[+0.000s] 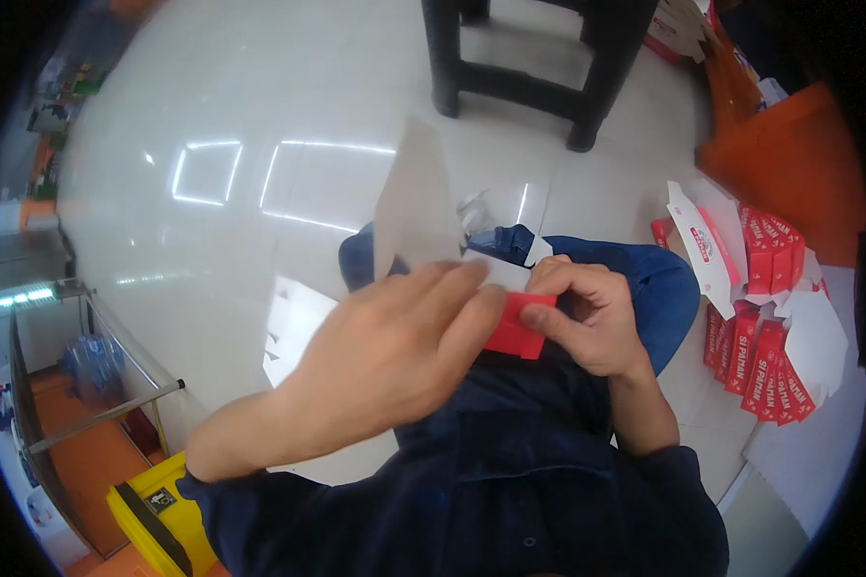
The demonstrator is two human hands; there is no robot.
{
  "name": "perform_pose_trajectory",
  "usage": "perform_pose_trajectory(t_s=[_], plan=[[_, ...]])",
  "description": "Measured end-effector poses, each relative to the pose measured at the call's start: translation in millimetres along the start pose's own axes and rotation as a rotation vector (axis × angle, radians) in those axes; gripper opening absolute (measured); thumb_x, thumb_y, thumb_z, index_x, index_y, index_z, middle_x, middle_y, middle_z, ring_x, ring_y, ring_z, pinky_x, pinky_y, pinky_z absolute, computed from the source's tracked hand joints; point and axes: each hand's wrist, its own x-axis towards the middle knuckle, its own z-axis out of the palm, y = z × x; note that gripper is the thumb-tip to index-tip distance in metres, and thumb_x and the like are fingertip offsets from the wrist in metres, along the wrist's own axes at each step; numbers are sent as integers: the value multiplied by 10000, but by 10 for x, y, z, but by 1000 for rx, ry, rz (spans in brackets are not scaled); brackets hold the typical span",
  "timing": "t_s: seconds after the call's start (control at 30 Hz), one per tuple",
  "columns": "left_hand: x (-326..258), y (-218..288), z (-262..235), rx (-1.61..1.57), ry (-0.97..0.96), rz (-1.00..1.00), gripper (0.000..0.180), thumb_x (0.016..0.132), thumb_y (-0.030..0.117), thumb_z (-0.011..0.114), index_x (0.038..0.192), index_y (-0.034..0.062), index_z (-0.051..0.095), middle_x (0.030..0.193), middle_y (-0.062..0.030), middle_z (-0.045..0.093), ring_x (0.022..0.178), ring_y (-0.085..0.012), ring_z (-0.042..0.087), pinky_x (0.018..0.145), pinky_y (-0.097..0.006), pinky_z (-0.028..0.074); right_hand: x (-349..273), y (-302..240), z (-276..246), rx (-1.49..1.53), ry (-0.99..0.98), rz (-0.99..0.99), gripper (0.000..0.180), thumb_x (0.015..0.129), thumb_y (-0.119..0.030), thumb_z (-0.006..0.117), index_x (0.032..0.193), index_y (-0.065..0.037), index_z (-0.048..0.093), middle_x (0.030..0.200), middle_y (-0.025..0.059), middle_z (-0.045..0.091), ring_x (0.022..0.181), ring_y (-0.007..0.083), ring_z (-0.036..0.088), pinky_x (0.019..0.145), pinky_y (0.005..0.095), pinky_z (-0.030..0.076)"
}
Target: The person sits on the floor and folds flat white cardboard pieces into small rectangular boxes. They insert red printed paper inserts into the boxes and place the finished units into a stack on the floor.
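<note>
Between my hands, above my lap, is a partly folded red-and-white cardboard box (518, 335). Its red side faces up toward me, and a pale flap stretches away beyond my fingers. My left hand (394, 341) comes across from the left, with its fingers bent over the white inner part. Thumb and fingers of my right hand (592, 317) pinch the red corner at the right. My left fingertips are partly hidden behind the hand. To the left of my left forearm, a white card piece with notched edges (296, 322) shows.
Several red-and-white folded boxes (765, 370) are piled on the floor at the right, near an orange panel (789, 168). A black stool (520, 85) stands ahead. At the lower left are a yellow case (168, 514) and a metal rail (106, 413).
</note>
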Motion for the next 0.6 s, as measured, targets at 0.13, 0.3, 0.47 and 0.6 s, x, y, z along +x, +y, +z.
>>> perform_pose_trajectory(t_s=[0.13, 0.3, 0.47, 0.6], plan=[[-21, 13, 173, 241, 162, -3, 627, 701, 78, 780, 1297, -23, 615, 1279, -185, 665, 1222, -331, 639, 1034, -459, 482, -9, 2, -68, 178, 40, -60, 86, 913, -7, 748, 996, -3, 726, 912, 58, 712, 826, 115, 641, 766, 286, 505], [50, -83, 250, 278, 264, 81, 363, 792, 73, 678, 1135, -42, 710, 1157, -148, 687, 1029, -246, 674, 899, -364, 506, -9, -133, -20, -190, 145, -201, 242, 883, -20, 761, 1125, -23, 753, 894, 91, 705, 814, 187, 652, 835, 324, 473], [53, -142, 369, 199, 242, 96, 456, 729, 84, 729, 1169, -25, 684, 1182, -142, 689, 1064, -267, 672, 860, -351, 506, 34, -156, -50, -366, 7, -272, 260, 880, -65, 759, 1139, -42, 761, 906, 109, 704, 844, 258, 647, 916, 363, 433], [55, -166, 390, 155, 248, 106, 397, 784, 73, 683, 1170, -20, 685, 1167, -136, 685, 1051, -254, 670, 843, -338, 506, 39, -132, -97, -357, -24, -240, 285, 896, -92, 753, 1177, -47, 743, 971, 111, 709, 928, 272, 640, 948, 389, 428]])
